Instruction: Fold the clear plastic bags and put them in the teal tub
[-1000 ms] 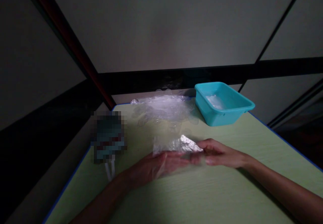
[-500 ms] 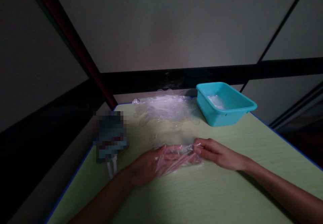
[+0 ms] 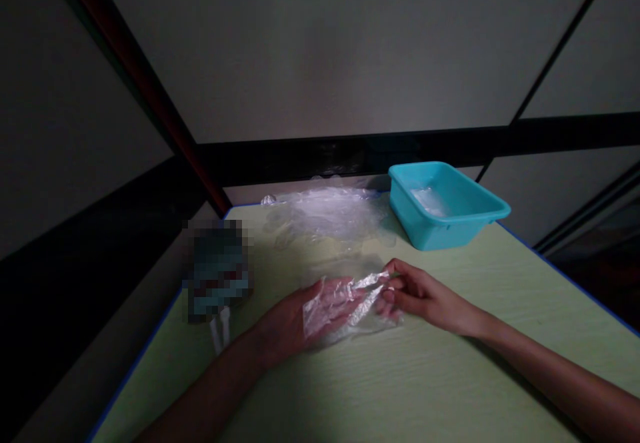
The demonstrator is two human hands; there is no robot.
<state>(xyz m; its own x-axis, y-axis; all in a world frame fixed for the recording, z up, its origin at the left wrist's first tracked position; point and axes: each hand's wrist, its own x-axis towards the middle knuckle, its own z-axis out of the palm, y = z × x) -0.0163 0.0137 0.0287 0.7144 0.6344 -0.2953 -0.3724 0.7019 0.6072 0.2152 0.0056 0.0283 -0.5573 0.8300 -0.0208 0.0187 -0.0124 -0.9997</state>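
A clear, crinkled plastic film (image 3: pixel 357 310), resembling a thin disposable glove or bag, covers the fingers and palm of my left hand (image 3: pixel 320 306) near the middle of the table. Through the film the fingers look stretched out and slightly apart, palm up. At the film's right end, my right hand (image 3: pixel 417 293) pinches an edge of it between thumb and fingers. Behind both hands lies a spread pile of clear plastic gloves (image 3: pixel 333 213), their finger shapes showing at the edges.
A turquoise basket (image 3: pixel 450 233) stands at the back right with a clear plastic piece (image 3: pixel 430 201) inside. On the left lies a pixelated dark packet (image 3: pixel 220 270) with white strips below it. The pale green table (image 3: pixel 350 396) meets a wall behind.
The film over my left hand is spread flatter and wider. My right hand has lifted slightly, its fingers a little more parted at the film's edge.
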